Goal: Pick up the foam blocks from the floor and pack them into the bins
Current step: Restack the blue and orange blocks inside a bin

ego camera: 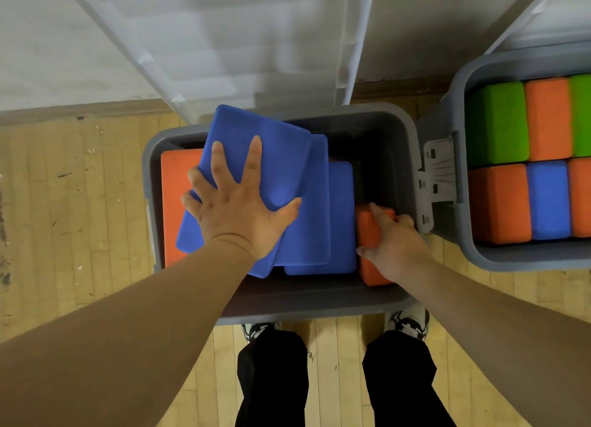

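A grey bin [278, 310] stands on the floor right below me. My left hand [236, 203] lies spread on a tilted blue foam block [275, 158], fingers straight and thumb hooked over its near edge. That block rests on other blue blocks [339, 209] stacked in the bin, and an orange block [177, 196] lies flat at the bin's left side. My right hand [393, 244] grips an upright orange block [367, 222] at the bin's right side, fingers curled over it.
A second grey bin [454, 222] at the right holds green, orange and blue blocks packed on edge. A latch [438, 177] sits between the bins. Clear plastic lids [224, 43] lean against the white wall behind. My feet stand on the wood floor close to the near bin.
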Action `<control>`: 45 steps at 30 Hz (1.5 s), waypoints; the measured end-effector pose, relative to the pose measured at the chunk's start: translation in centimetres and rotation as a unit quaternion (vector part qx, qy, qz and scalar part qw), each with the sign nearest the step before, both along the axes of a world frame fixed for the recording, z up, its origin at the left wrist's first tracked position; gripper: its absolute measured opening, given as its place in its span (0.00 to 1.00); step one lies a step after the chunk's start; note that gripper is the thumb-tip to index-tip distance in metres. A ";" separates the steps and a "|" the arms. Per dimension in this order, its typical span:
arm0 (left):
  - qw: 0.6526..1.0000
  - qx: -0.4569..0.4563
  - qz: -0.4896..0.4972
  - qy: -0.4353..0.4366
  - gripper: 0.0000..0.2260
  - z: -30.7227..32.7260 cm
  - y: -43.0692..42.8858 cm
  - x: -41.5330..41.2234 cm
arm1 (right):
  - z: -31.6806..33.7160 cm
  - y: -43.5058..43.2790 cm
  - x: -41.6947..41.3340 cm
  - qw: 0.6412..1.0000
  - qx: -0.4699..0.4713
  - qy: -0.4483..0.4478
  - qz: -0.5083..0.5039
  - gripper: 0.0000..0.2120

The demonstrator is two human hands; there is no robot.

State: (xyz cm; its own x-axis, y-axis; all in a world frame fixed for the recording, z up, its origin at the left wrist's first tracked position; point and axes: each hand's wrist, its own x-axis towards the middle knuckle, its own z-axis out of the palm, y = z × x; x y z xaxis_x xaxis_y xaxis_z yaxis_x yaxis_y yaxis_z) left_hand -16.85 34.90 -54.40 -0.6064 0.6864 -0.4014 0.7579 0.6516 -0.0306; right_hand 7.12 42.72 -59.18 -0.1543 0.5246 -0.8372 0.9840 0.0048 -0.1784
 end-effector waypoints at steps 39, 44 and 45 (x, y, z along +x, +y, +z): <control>0.983 -0.133 0.108 -0.064 0.49 2.0 -1.3 -2.8 | 10.5 2.2 -6.2 0.886 0.271 0.316 -0.205 0.34; 0.981 -0.148 0.108 -0.071 0.49 2.3 -1.3 -3.1 | 10.9 2.6 -6.8 0.912 0.219 0.320 -0.135 0.45; 0.980 -0.151 0.107 -0.071 0.50 2.4 -1.4 -3.3 | 11.1 2.8 -6.3 0.920 0.214 0.313 -0.102 0.47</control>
